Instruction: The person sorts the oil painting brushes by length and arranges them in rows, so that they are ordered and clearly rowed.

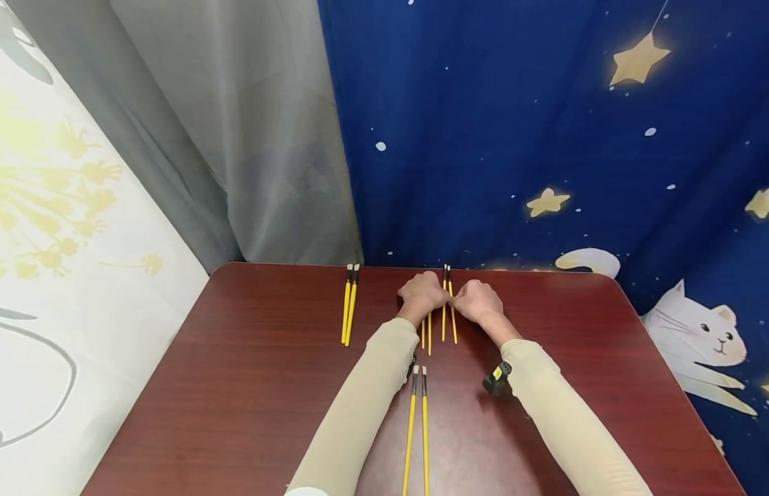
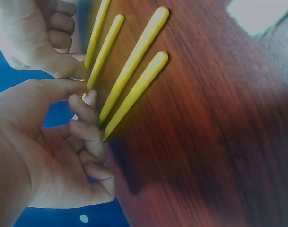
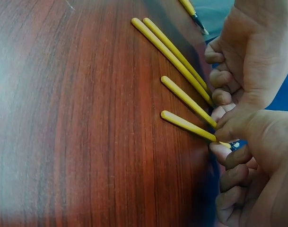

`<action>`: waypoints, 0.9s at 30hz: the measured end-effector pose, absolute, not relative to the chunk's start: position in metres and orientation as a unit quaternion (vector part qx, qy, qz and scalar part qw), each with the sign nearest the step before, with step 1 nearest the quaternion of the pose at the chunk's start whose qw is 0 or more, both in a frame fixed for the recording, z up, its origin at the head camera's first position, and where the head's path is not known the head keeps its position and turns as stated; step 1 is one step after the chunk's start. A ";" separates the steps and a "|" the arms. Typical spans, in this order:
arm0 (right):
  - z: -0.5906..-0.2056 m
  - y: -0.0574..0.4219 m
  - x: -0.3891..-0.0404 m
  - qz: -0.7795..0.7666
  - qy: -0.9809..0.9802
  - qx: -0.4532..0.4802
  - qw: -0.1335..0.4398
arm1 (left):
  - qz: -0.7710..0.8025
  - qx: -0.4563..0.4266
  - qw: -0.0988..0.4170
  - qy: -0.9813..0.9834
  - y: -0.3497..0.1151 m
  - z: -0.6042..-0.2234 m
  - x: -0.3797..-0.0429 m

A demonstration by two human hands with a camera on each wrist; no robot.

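Both hands meet at the far part of the table over a pair of thin yellow-handled paintbrushes with dark ferrules. My right hand point(image 1: 479, 301) pinches the right paintbrush point(image 1: 453, 324) between thumb and finger, as the right wrist view shows. Thumb and fingertip of my left hand point(image 1: 423, 293) pinch the left paintbrush point(image 1: 444, 320) right beside it. The thumbs come together there and cover part of the handles. Another pair of paintbrushes point(image 1: 429, 337) lies beneath the left hand, its upper ends hidden; their rounded handle ends point(image 2: 155, 21) show in the left wrist view.
Two thicker yellow paintbrushes point(image 1: 350, 303) lie side by side farther left, bristles toward the far edge. Nearer the front, two long paintbrushes point(image 1: 415, 413) lie between the forearms. The reddish-brown table point(image 1: 248, 399) ends against grey and blue curtains point(image 1: 483, 138).
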State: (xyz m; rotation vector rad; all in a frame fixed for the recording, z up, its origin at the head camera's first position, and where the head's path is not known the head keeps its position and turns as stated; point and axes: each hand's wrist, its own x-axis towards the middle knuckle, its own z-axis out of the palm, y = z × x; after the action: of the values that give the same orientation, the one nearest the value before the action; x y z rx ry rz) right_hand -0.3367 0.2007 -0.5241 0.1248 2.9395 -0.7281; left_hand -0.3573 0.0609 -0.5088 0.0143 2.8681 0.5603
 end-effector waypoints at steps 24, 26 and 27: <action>-0.536 0.208 -0.332 -0.304 0.952 0.024 0.034 | 0.180 0.034 0.080 0.980 0.060 -0.521 -0.361; -0.535 0.208 -0.331 -0.305 0.952 0.020 0.031 | 0.181 0.040 0.079 0.980 0.059 -0.521 -0.362; -0.535 0.208 -0.331 -0.306 0.951 0.018 0.029 | 0.183 0.043 0.080 0.979 0.059 -0.521 -0.362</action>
State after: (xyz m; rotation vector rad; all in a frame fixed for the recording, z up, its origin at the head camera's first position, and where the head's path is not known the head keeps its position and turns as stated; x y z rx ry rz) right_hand -0.3310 0.2085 -0.5348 0.0569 2.9344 -0.9450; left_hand -0.3624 0.0588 -0.5207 0.1292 2.9268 0.5477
